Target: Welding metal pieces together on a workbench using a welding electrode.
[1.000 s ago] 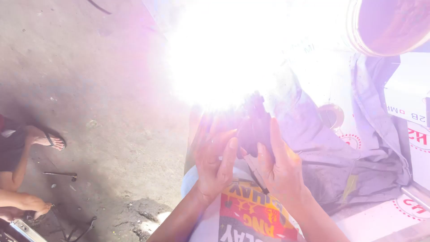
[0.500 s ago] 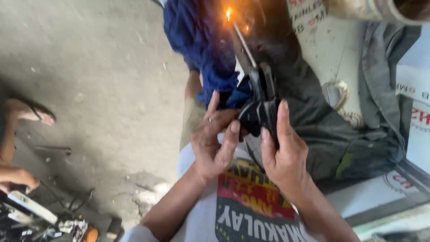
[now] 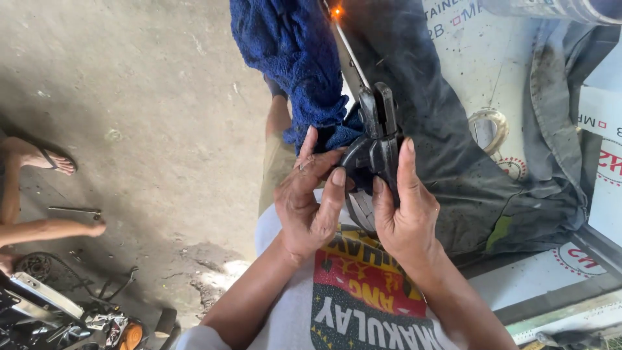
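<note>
At centre of the head view, both hands meet on a black clamp-like holder [image 3: 376, 139] w/ a thin metal rod [image 3: 348, 61] running up from it; rod tip glows orange at top edge, faint smoke beside it. Left hand [image 3: 311, 204] has its grip closed on the holder's curved lower part, thumb pressed on the black edge, fingers wrapped behind. Right hand [image 3: 405, 217] also grasps the holder, index finger laid straight up along its right side, thumb on the front. Holder sits just above the person's chest, over a white shirt [image 3: 363, 304] w/ a red-yellow print. Blue towel-like cloth [image 3: 295, 61] hangs just left of the rod, its lower end touching the holder and left-hand fingertips. Behind the holder, dark grey cloth [image 3: 453, 149] lies draped over a white printed surface [image 3: 476, 61], speckled w/ small dark bits; a grey garment [image 3: 554, 110] lies further right. A pale ring-shaped thing [image 3: 489, 126] rests on the white surface btw the two cloths. Containers: only a pale rim of one at top-right corner [image 3: 551, 8], contents not visible. Far left on the concrete floor [image 3: 149, 110]: another person's foot in a sandal [image 3: 45, 161], a bare arm and hand [image 3: 52, 230], a thin metal tool [image 3: 74, 210] on the floor, machine parts [image 3: 58, 317] at bottom-left.
</note>
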